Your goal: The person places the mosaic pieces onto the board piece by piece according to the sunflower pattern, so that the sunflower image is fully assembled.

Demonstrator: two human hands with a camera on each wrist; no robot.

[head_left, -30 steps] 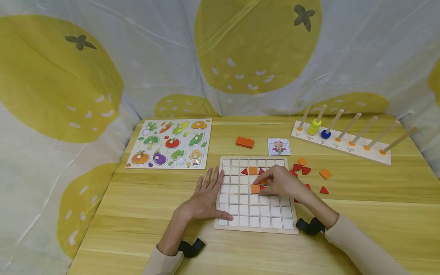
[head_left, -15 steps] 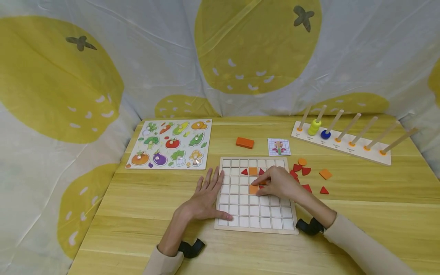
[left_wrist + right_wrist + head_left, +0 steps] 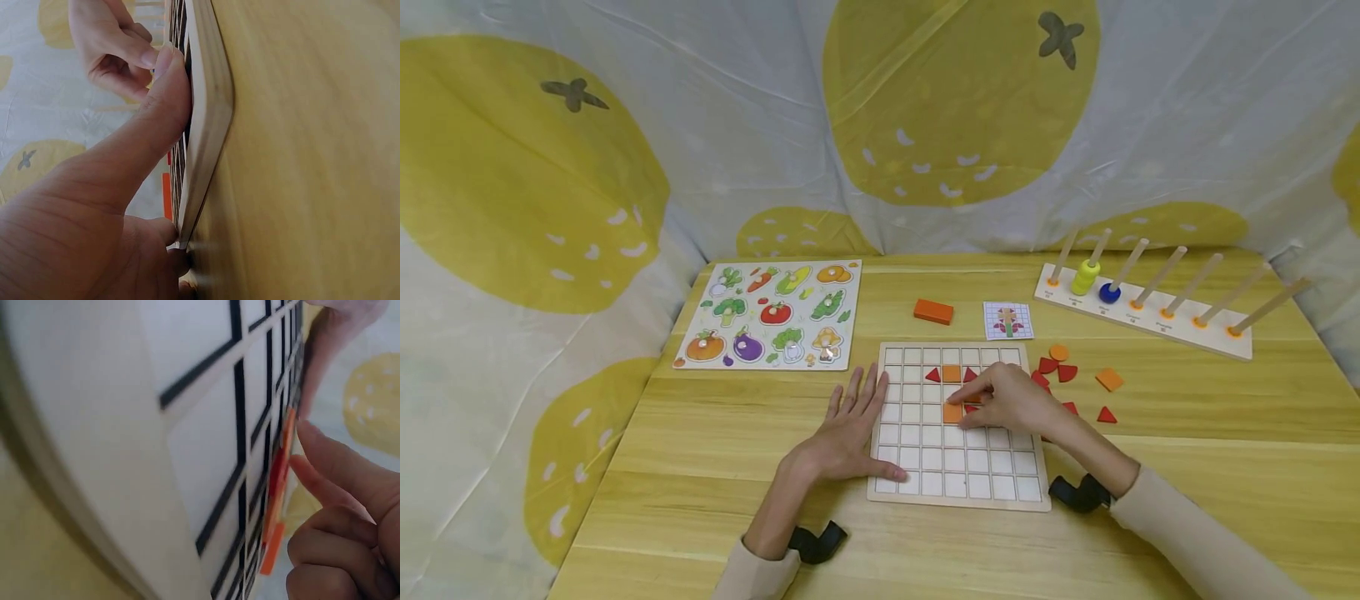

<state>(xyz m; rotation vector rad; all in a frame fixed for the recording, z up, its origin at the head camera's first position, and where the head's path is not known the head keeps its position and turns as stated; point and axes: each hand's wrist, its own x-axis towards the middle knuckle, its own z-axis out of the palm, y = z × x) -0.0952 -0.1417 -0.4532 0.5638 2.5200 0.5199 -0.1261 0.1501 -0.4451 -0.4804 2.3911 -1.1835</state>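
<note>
A wooden grid board (image 3: 922, 484) lies flat on the table. On its left edge my left hand (image 3: 842, 437) rests with fingers spread, the thumb (image 3: 164, 81) lying over the near left corner. Over the middle of the grid, my right hand (image 3: 1011, 398) holds an orange square tile (image 3: 952, 414) between thumb and forefinger, the tile sitting in a cell. Farther up the board lie a red triangle (image 3: 933, 376), an orange square (image 3: 951, 373) and another red triangle (image 3: 970, 374). Further red and orange pieces are partly hidden under the right hand.
Loose red and orange pieces (image 3: 1067, 373) lie right of the board. Behind it are an orange block (image 3: 933, 312) and a pattern card (image 3: 1008, 321). A vegetable puzzle (image 3: 760, 367) lies back left; a peg stand (image 3: 1180, 328) stands back right.
The orange square tile under my right hand has shifted slightly left and now lines up with its cell. My left hand has stayed in place.
</note>
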